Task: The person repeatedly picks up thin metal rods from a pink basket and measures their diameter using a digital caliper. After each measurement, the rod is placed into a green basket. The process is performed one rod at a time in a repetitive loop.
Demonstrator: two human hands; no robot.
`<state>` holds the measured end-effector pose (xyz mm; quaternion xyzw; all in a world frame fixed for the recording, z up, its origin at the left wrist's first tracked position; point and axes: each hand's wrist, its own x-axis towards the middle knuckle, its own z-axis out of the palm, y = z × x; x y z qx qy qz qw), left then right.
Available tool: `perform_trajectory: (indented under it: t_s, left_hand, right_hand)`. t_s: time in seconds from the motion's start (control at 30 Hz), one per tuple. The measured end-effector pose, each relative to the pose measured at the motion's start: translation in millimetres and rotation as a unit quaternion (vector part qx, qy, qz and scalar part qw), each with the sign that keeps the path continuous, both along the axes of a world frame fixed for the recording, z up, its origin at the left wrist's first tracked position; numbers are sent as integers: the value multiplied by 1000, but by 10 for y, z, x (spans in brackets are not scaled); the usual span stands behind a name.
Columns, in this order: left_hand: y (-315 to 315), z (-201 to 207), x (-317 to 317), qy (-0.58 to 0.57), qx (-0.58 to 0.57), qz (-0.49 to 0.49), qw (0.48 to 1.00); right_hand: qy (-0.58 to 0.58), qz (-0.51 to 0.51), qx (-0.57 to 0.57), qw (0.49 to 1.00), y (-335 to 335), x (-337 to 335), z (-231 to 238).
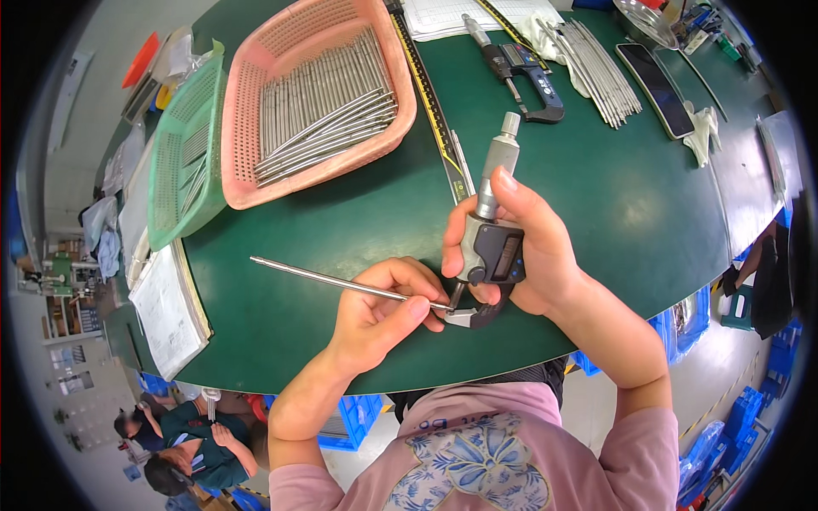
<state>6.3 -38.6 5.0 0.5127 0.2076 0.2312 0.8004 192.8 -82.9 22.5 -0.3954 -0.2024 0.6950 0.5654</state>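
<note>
Head view: at frame centre, the left hand [373,318] pinches a slender steel rod [319,275] near its right end, at the measuring end of a digital micrometer [488,247] grasped by the right hand [545,251]. Judged light, stiff and slick, the rod suits a fingertip hold there; the micrometer, likely delicate, a frame grip.

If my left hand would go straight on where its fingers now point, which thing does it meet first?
Probably the micrometer in your right hand: your left hand, holding the metal rod, points toward it. Exact depth is unclear, though.
</note>
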Motion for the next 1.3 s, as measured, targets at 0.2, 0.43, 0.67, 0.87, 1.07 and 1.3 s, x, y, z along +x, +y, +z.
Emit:
perform_trajectory:
  t_s: [0.2,0.43,0.67,0.87,1.07,1.3]
  left_hand:
    - [14,-21,1,-2,4,-2,1000]
    - [14,-8,12,5,-31,9,999]
    - [13,-39,3,33,-22,20,999]
    - [19,-27,-5,18,-34,15,999]
    - [27,-33,-1,-32,-39,-10,999]
    - [32,-42,-4,-50,-34,-30,998]
  right_hand:
    - [103,2,-9,995,-10,17,-15]
    - [54,-9,3,999,-4,-1,-9]
    - [60,-2,7,998,-14,-2,-7]
    - [52,1,-16,999,11,4,-7]
    - [80,10,-41,996,11,18,-19]
    - [42,12,-27,999,10,-5,-7]
